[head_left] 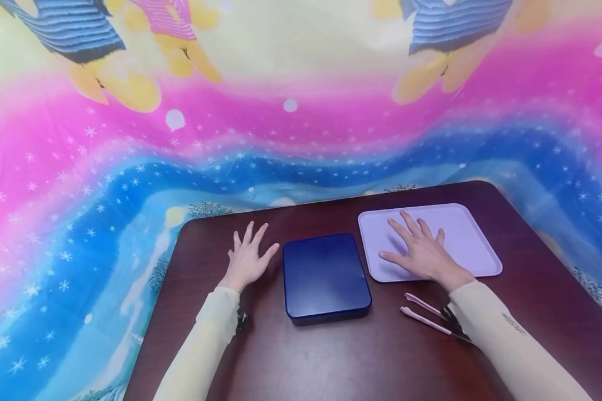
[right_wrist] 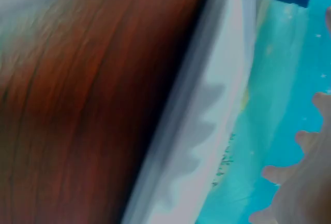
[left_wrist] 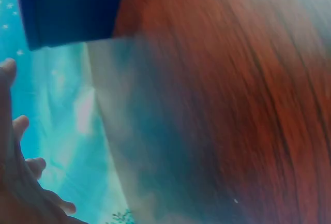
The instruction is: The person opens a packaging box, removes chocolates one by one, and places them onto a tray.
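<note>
The table [head_left: 306, 365] shows its far edge across the middle of the frame, with rounded corners at both ends; its sides slope down toward lower left and lower right. Dark wood stretches along the bottom centre, and a narrow strip separates the navy box [head_left: 326, 275], at lower centre, from the lilac tray [head_left: 469, 236] at its right.

Two hands are in view, both with fingers spread, gripping nothing. The left hand [head_left: 248, 259] is just left of the box, its thumb near that edge; the right hand [head_left: 423, 250] hovers over the tray, casting a shadow on it.

There is one box, one tray and one pair of tongs [head_left: 426, 321], whose two pale pink tips point leftward at lower right, the rest partly behind the right sleeve [head_left: 506, 326].

The box is squarish, smooth and lidded; the tray is shallow, rounded-cornered, with a raised rim. Wavy printed cloth [head_left: 291, 133], dotted with snowflakes, fills the upper frame.
</note>
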`<state>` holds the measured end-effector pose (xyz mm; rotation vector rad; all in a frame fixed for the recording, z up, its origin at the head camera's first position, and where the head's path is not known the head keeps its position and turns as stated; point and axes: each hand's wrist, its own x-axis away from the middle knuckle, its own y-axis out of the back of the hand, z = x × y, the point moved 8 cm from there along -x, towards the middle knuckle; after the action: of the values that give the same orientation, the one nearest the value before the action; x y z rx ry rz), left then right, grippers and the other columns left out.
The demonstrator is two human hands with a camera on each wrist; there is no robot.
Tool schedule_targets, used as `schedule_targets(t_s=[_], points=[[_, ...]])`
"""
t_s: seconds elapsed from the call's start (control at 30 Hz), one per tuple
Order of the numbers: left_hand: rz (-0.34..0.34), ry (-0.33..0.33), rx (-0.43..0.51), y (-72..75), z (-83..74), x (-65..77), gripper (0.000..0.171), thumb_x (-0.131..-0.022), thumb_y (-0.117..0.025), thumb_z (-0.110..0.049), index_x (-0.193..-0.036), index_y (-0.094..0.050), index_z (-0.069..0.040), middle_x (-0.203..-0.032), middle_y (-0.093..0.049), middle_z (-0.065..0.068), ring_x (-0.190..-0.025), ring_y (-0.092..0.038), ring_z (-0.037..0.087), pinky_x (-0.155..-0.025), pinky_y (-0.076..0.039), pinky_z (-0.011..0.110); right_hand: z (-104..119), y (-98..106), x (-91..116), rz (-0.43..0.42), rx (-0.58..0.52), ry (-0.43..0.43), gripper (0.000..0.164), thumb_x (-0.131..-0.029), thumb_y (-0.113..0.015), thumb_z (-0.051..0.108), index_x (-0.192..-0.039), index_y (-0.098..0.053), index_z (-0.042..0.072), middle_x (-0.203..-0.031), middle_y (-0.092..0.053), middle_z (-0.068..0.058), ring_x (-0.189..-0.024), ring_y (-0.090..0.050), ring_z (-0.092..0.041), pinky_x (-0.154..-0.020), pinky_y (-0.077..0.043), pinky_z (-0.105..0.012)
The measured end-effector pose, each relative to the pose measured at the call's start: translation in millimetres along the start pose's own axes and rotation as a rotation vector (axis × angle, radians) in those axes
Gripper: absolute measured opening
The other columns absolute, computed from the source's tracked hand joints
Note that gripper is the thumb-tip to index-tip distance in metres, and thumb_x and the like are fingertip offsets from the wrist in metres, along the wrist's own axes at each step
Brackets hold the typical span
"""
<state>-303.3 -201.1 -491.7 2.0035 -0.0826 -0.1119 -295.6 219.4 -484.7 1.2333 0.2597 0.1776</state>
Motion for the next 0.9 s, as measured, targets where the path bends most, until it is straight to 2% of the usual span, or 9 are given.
schedule_targets(t_s=[0.17,0.33,0.47,0.6,0.73,0.83,0.9], points=[[-0.002,-0.015,0.016,6.4,-11.0,8.8,0.076,-0.099,-0.042,-0.068,-0.162,-0.021,-0.033,-0.170,-0.005,0.007,-0.150,-0.001,0.051,-0.105,-0.021,0.081,10,12,9,-0.029,-0.036,0.029,0.095,-0.089,-0.060,0.071,-0.161,-0.026,0.020,-0.167,-0.016,-0.017,-0.144,-0.019,-0.056,-0.101,-0.005,-0.087],[-0.028,-0.035,0.041,14.6,-18.6,14.7,0.082,-0.098,-0.047,-0.066,-0.163,-0.019,-0.026,-0.169,-0.010,0.011,-0.152,-0.009,0.045,-0.112,-0.026,0.072,22,26,14,-0.098,-0.068,0.095,0.094,-0.089,-0.068,0.062,-0.160,-0.028,0.015,-0.164,-0.023,-0.019,-0.144,-0.025,-0.050,-0.105,-0.021,-0.078],[-0.058,-0.081,0.071,22.3,-30.5,21.3,0.081,-0.098,-0.054,-0.059,-0.161,-0.025,-0.017,-0.167,-0.017,0.015,-0.150,-0.018,0.044,-0.115,-0.028,0.065,31,35,18,-0.125,-0.103,0.134,0.093,-0.089,-0.071,0.057,-0.160,-0.029,0.014,-0.163,-0.025,-0.020,-0.142,-0.028,-0.050,-0.105,-0.026,-0.075],[-0.065,-0.112,0.101,26.6,-42.7,29.2,0.076,-0.099,-0.060,-0.050,-0.159,-0.031,-0.014,-0.164,-0.025,0.016,-0.148,-0.027,0.042,-0.115,-0.031,0.062,39,41,24,-0.143,-0.152,0.158,0.091,-0.088,-0.074,0.052,-0.159,-0.031,0.013,-0.162,-0.029,-0.020,-0.140,-0.033,-0.050,-0.107,-0.029,-0.072],[-0.048,-0.112,0.144,24.6,-51.4,36.8,0.074,-0.099,-0.062,-0.046,-0.159,-0.032,-0.015,-0.162,-0.031,0.013,-0.146,-0.033,0.037,-0.116,-0.032,0.058,46,43,28,-0.162,-0.213,0.166,0.088,-0.088,-0.077,0.047,-0.157,-0.036,0.012,-0.160,-0.034,-0.018,-0.141,-0.035,-0.047,-0.109,-0.032,-0.068],[-0.067,-0.093,0.205,22.1,-56.3,41.4,0.071,-0.099,-0.064,-0.042,-0.157,-0.035,-0.013,-0.159,-0.037,0.013,-0.145,-0.037,0.034,-0.115,-0.034,0.056,52,43,30,-0.179,-0.273,0.178,0.085,-0.088,-0.078,0.043,-0.155,-0.039,0.009,-0.158,-0.038,-0.020,-0.142,-0.035,-0.046,-0.110,-0.032,-0.067],[-0.094,-0.060,0.263,20.0,-57.9,43.9,0.068,-0.098,-0.066,-0.038,-0.154,-0.040,-0.011,-0.155,-0.044,0.014,-0.139,-0.044,0.034,-0.111,-0.041,0.054,57,40,30,-0.187,-0.318,0.176,0.084,-0.089,-0.078,0.041,-0.154,-0.040,0.007,-0.156,-0.040,-0.021,-0.142,-0.036,-0.044,-0.111,-0.032,-0.066]])
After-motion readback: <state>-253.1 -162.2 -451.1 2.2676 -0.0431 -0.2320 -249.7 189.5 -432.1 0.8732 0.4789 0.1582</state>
